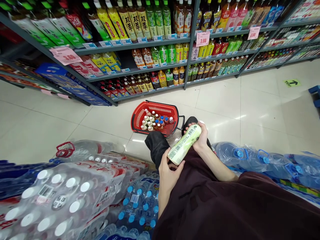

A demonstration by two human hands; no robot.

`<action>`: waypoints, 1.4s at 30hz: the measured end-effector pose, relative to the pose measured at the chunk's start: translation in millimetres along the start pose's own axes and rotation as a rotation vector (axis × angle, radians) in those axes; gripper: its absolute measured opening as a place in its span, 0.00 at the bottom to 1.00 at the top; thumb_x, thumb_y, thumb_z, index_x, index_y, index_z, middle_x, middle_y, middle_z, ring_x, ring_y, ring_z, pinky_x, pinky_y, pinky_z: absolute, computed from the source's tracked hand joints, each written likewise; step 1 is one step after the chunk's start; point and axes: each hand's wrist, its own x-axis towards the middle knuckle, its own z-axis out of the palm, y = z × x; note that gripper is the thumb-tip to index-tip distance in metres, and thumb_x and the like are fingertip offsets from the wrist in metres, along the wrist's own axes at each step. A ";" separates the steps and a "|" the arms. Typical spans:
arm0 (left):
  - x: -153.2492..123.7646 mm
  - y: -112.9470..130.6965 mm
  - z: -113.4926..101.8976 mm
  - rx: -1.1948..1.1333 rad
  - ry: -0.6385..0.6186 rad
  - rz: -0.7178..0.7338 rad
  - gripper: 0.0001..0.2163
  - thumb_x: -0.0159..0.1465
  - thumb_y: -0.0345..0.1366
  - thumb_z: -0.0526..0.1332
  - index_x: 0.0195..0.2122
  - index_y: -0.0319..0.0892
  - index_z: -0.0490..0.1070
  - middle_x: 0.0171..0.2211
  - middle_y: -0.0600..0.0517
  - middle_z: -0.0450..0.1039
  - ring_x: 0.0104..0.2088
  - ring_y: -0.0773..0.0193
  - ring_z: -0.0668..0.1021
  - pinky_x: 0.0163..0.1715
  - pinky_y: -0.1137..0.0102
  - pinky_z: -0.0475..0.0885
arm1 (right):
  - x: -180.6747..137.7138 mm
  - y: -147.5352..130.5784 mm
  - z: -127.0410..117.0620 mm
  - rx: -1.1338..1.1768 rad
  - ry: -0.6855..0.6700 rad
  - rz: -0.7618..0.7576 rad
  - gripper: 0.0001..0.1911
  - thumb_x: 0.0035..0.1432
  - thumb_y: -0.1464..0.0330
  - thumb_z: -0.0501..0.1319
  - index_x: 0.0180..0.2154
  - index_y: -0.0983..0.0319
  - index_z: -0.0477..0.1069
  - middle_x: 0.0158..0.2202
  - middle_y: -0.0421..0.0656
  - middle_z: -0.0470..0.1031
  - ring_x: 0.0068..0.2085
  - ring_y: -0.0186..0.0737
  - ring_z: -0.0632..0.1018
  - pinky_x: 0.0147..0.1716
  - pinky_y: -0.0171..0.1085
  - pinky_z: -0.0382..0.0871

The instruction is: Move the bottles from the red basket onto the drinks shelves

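A pale green drink bottle [184, 144] lies tilted between both my hands, its barcode label facing up. My left hand [168, 170] cups its lower end with fingers curled round it. My right hand [202, 138] grips the upper end from behind. Just beyond them a red shopping basket [140, 113] stands on the tiled floor, holding several small bottles with white, blue and red caps.
Shelves [140, 71] of bottled drinks with price tags run along the back. Shrink-wrapped packs of water bottles [65, 193] lie at the lower left. Large blue-capped water jugs [250, 156] lie at the right. My dark trouser leg and shoe reach toward the basket.
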 end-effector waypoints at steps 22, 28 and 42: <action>2.8 -2.0 -0.6 0.036 0.069 0.160 0.28 0.64 0.40 0.68 0.64 0.45 0.64 0.60 0.40 0.67 0.46 0.58 0.82 0.27 0.74 0.83 | 2.7 4.7 -2.9 -0.004 0.029 0.025 0.08 0.56 0.63 0.63 0.30 0.60 0.73 0.27 0.37 0.80 0.26 0.39 0.80 0.31 0.42 0.83; 3.5 -2.9 -0.5 0.054 0.065 0.158 0.28 0.64 0.39 0.68 0.64 0.45 0.64 0.60 0.39 0.67 0.46 0.58 0.81 0.28 0.74 0.83 | 1.7 3.9 -1.5 -0.008 0.042 0.037 0.08 0.57 0.63 0.63 0.29 0.61 0.73 0.27 0.38 0.80 0.26 0.39 0.80 0.31 0.41 0.82; 3.1 -4.4 0.2 0.043 0.080 0.195 0.28 0.63 0.37 0.70 0.63 0.44 0.65 0.59 0.40 0.68 0.43 0.61 0.81 0.26 0.76 0.83 | 4.3 4.8 -5.0 -0.014 0.025 0.021 0.09 0.59 0.63 0.62 0.30 0.62 0.74 0.28 0.38 0.80 0.26 0.37 0.80 0.31 0.37 0.81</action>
